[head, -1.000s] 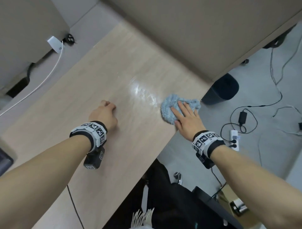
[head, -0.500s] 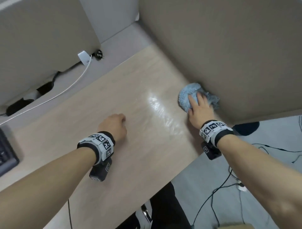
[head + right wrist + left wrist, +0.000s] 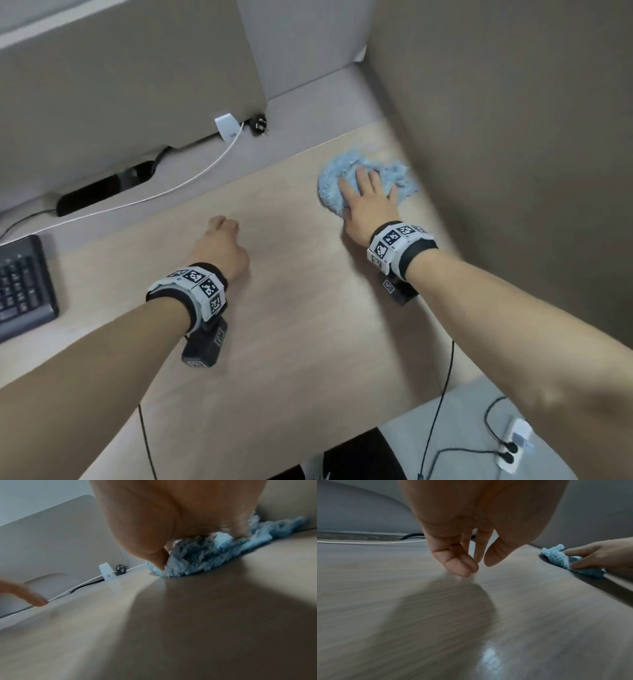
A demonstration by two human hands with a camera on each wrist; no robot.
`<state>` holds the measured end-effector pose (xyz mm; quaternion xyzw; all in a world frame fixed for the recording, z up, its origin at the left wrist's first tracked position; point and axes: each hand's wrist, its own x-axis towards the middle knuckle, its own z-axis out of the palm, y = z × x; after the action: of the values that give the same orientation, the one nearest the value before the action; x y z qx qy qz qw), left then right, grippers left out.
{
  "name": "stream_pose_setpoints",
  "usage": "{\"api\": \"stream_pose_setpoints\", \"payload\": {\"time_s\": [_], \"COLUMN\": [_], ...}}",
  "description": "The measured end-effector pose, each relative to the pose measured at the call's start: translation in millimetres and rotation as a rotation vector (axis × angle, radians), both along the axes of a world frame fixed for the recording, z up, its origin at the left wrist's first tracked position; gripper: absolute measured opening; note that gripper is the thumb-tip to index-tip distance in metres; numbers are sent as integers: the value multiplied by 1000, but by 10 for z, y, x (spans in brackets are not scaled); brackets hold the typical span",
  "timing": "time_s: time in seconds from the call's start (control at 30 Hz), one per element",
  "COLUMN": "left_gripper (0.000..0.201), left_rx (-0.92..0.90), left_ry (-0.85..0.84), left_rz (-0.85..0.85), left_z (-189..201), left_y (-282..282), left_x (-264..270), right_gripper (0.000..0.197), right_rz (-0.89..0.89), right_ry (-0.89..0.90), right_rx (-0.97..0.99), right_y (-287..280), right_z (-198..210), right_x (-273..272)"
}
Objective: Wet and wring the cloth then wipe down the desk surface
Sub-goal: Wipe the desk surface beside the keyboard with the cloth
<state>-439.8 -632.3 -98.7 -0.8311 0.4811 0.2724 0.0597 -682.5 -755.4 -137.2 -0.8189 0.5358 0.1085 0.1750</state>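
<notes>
- Since half a second ago your right hand (image 3: 368, 202) has pushed the cloth (image 3: 363, 183) further up along the side panel, toward the desk's back right corner; your left hand (image 3: 222, 248) is about where it was.
- Your right hand lies flat on the cloth, fingers (image 3: 359, 178) straight and spread, pressing it to the desk (image 3: 291, 325); nothing is curled round it.
- Right wrist view: thumb tip digs into the cloth's (image 3: 202, 559) near edge, palm on top, fluffy blue pile bunched under the hand (image 3: 171, 520).
- The cloth is light blue, crumpled, and sits on the wood surface just beside the grey side panel (image 3: 513, 171); whether it touches the panel, you can't tell from the blur.
- Your left hand hangs over the desk middle, fingers loosely curled, holding nothing; left wrist view shows fingertips (image 3: 462, 568) close to or touching the wood (image 3: 419, 615), can't tell which.
- That view also catches the right hand (image 3: 597, 555) on the cloth (image 3: 556, 555) off to the side.
- Both hands are well apart.
- Behind: a white cable (image 3: 191, 178) runs along the desk's back strip to a white clip (image 3: 226, 126), with a black plug (image 3: 257, 125) just beside it.
- A black keyboard (image 3: 24, 287) sits at the far left edge.
- A power strip (image 3: 515, 445) lies on the floor lower right.
</notes>
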Motion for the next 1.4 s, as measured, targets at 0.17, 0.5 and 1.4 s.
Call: {"api": "stream_pose_setpoints", "payload": {"time_s": [0.17, 0.5, 1.4], "left_gripper": [37, 33, 43], "left_rx": [24, 43, -48], "left_ry": [-55, -41, 41], "left_rz": [-21, -116, 17], "left_z": [-40, 1, -99], "left_y": [-119, -144, -428], "left_x": [56, 257, 774], "right_gripper": [69, 54, 58], "right_rz": [438, -180, 221], "right_ry": [-84, 11, -52], "right_rx": [42, 26, -55], "right_y": [792, -261, -898], "right_z": [-14, 13, -114], "right_x": [115, -64, 961]}}
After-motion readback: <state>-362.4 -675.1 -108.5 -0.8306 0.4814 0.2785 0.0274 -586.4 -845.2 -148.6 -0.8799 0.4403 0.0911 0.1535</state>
